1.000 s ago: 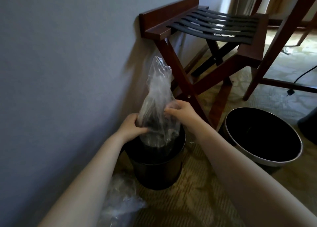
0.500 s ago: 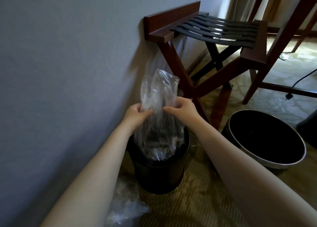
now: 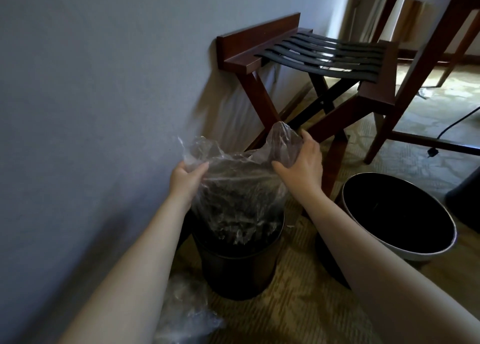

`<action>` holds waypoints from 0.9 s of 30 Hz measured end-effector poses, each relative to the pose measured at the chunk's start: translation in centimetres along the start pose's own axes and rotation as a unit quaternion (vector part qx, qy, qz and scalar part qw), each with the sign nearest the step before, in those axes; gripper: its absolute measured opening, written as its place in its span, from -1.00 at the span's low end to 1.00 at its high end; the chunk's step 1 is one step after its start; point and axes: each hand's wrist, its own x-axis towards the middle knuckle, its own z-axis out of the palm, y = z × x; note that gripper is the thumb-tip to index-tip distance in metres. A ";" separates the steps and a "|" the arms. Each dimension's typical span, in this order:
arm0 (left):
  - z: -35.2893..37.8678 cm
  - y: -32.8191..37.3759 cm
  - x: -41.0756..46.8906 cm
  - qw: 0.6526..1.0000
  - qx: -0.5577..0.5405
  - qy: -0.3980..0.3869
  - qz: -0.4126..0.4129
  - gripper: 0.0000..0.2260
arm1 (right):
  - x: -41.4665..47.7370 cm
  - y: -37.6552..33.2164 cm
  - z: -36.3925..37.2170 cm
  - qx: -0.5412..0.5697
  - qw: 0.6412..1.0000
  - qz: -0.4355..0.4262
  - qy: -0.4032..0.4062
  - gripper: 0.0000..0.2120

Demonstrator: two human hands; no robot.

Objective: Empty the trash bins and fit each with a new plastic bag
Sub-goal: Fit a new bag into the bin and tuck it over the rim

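Bag (image 3: 241,188) mouth spread wider | upright, bottom in bin (image 3: 233,273) | left hand (image 3: 185,181), right hand (image 3: 305,164) fingers (image 3: 309,142) grasping it

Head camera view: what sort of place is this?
Probably a hotel guest room: a folding luggage rack stands against the wall, patterned carpet covers the floor, and a clear bag sits partly in a small bin.

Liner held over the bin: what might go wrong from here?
Both the left hand and right hand hold the clear plastic bag over the dark bin, mouth not over the rim; stretching the thin film down may tear it or pull it free. Its bottom is bunched at the bin's top and may not seat. The crumpled bag on the floor could be forgotten.
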 end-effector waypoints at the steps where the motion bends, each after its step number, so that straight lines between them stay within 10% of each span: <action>1: 0.4 0.2 -0.1 1.000 0.010 -0.003 0.015 -0.89 | -0.2 -0.9 0.0 -0.035 0.998 -0.047 0.019 -0.13; 6: 1.9 1.3 -0.5 0.984 0.127 -0.096 0.084 -0.83 | -0.9 -4.7 1.1 -0.166 0.939 -0.302 -0.016 -0.36; 14: 0.3 3.1 -1.2 0.946 0.187 -0.236 0.121 -0.85 | 0.9 -3.0 1.6 -0.258 0.904 -0.246 -0.234 -0.39; 18: -0.7 2.5 -0.2 0.946 0.297 -0.049 0.121 -0.88 | 0.9 -1.8 1.0 -0.298 0.904 -0.222 -0.212 -0.89; 22: -0.6 1.9 -0.5 0.948 0.306 0.078 0.042 -0.67 | 0.6 -1.2 0.9 -0.280 0.926 -0.206 -0.146 -0.90; 27: 3.0 4.5 -2.6 0.970 0.219 -0.096 -0.035 -0.45 | -0.1 -2.8 0.9 -0.261 0.931 -0.210 -0.143 -0.94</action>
